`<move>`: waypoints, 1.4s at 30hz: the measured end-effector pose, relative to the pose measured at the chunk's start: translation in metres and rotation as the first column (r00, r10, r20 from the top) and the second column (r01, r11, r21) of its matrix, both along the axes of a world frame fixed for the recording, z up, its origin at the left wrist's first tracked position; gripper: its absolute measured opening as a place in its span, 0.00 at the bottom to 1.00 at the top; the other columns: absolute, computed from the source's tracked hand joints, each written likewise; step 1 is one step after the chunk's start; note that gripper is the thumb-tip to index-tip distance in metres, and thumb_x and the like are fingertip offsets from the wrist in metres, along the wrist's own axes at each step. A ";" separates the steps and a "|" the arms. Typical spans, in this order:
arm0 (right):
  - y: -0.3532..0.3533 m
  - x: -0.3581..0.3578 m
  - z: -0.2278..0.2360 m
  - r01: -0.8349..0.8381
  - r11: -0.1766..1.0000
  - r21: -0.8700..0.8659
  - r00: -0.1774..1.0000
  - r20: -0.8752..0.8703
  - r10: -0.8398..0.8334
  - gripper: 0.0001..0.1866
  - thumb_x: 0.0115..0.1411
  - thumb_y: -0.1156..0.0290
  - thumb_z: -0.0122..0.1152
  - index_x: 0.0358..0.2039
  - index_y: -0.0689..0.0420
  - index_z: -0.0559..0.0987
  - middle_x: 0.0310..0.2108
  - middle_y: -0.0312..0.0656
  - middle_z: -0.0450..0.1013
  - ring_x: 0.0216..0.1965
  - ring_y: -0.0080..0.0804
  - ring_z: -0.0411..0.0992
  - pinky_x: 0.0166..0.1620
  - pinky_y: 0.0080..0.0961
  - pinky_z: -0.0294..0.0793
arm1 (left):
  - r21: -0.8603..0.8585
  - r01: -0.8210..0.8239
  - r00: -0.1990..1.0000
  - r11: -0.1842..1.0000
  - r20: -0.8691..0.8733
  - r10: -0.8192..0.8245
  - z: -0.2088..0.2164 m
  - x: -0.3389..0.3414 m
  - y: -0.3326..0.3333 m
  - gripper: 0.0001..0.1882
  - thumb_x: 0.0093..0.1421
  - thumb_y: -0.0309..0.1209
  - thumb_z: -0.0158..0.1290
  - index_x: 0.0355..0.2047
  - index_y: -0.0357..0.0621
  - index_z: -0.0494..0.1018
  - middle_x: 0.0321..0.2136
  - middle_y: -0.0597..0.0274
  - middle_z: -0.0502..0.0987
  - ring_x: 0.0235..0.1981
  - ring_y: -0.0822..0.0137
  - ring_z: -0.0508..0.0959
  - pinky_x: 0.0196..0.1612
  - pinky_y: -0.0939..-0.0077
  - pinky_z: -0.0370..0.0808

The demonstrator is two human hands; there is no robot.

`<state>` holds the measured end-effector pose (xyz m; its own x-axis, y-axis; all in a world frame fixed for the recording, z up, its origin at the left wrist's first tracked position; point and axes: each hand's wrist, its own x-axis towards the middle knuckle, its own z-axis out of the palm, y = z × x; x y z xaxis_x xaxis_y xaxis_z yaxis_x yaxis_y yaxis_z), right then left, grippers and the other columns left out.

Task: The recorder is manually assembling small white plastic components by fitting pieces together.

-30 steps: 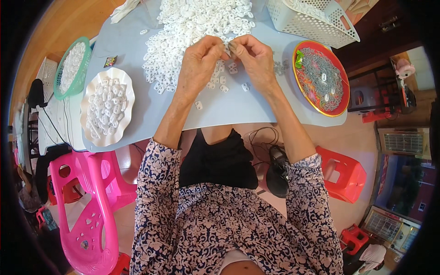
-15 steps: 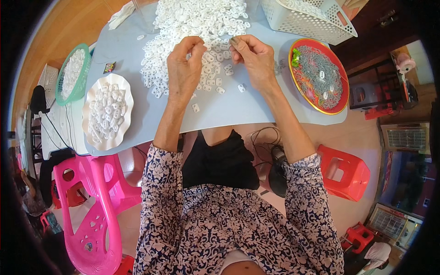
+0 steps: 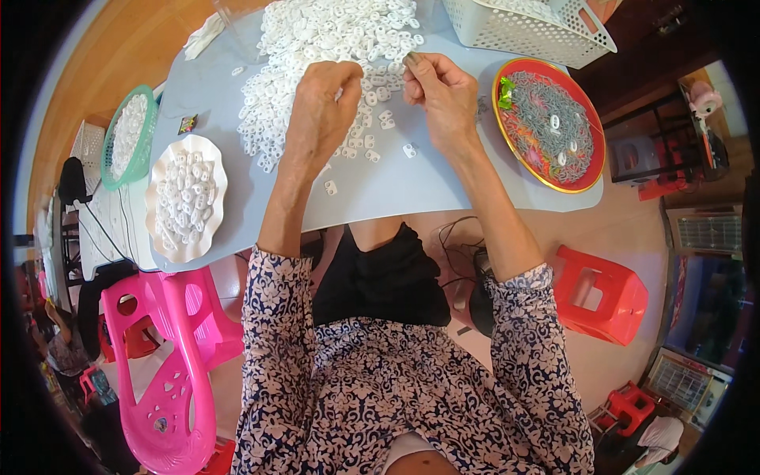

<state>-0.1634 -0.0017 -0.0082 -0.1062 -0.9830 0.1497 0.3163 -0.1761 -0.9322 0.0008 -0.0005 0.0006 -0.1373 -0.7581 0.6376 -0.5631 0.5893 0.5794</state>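
A large heap of small white plastic pieces with holes (image 3: 336, 36) spreads over the far middle of the grey-blue table (image 3: 237, 87). At the heap's near edge, my left hand (image 3: 323, 99) has its fingers curled in; whatever they hold is hidden. To its right and a short gap away, my right hand (image 3: 443, 83) pinches thumb against forefinger, and I cannot make out what is between them. On the right is a red bowl with a gold rim (image 3: 595, 150), full of small grey pieces (image 3: 546, 111), a few white ones on top. A scalloped white dish (image 3: 162, 249) holds more white pieces.
A green basket (image 3: 148, 142) of white pieces stands at the left, a white perforated basket (image 3: 522, 39) at the far right. A small wrapped packet (image 3: 188, 124) lies near the dish. Below are a pink chair (image 3: 202, 396) and a red stool (image 3: 606, 297).
Both hands stay over the heap's near edge, still closed. My right hand has risen slightly, while the left has turned a little, its fingertips less visible. The whole view has shifted slightly.
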 end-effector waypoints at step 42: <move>0.002 -0.001 0.005 0.052 0.999 -0.001 0.992 0.116 -0.052 0.09 0.58 0.71 0.59 0.28 0.65 0.76 0.20 0.37 0.70 0.17 0.17 0.63 0.21 0.16 0.62 | -0.041 0.099 0.946 0.994 0.314 -0.081 -0.021 -0.015 -0.045 0.07 0.47 0.21 0.52 0.29 0.40 0.76 0.37 0.53 0.72 0.44 0.51 0.66 0.49 0.61 0.66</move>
